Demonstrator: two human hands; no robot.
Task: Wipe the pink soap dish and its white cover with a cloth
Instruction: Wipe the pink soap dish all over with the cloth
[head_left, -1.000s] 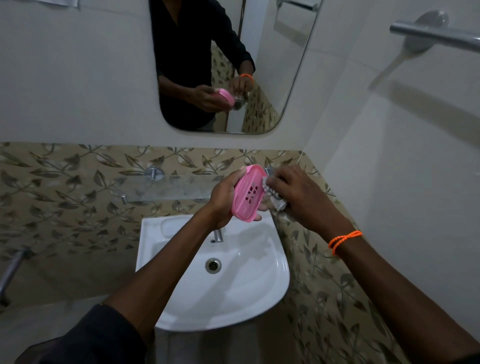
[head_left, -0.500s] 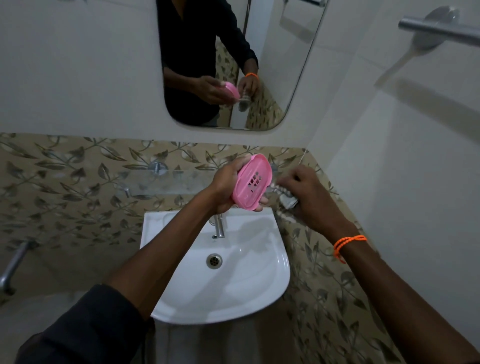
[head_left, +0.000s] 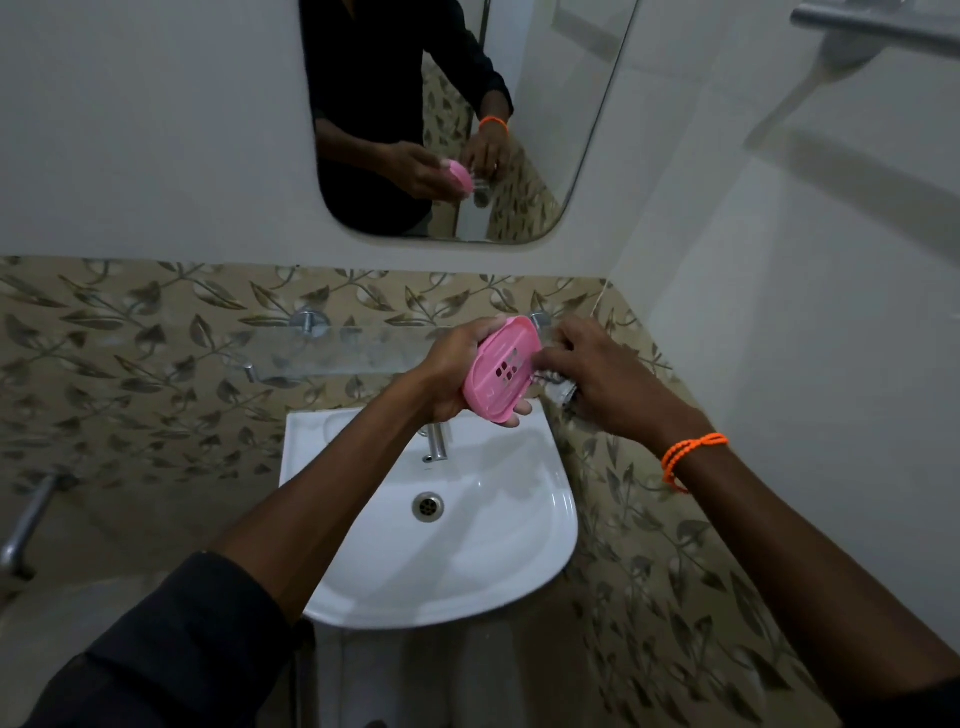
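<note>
The pink oval plastic soap dish (head_left: 503, 367) with slots in its base was in your left hand (head_left: 451, 370), held up over the back edge of the white ceramic basin (head_left: 530, 545), just above the chrome tap (head_left: 435, 441). Its long axis ran on a slant, the far end up and to the right, the near end down and to the left, and its slotted face was turned toward you and to the right. Your left hand curled round it from behind, thumb at the upper rim, fingertips showing under the lower rim, forearm reaching in from the lower left. Your right hand (head_left: 602, 379), with the orange cord bracelet (head_left: 691, 457) at the wrist, came in from the lower right; its fingers were bent round a small bunched pale cloth (head_left: 561, 388), pressed against the dish's right edge. The white cover could not be made out. Behind the hands, the leaf-patterned tiled wall (head_left: 156, 353) and a rounded wall mirror (head_left: 441, 119) reflected both hands.
</note>
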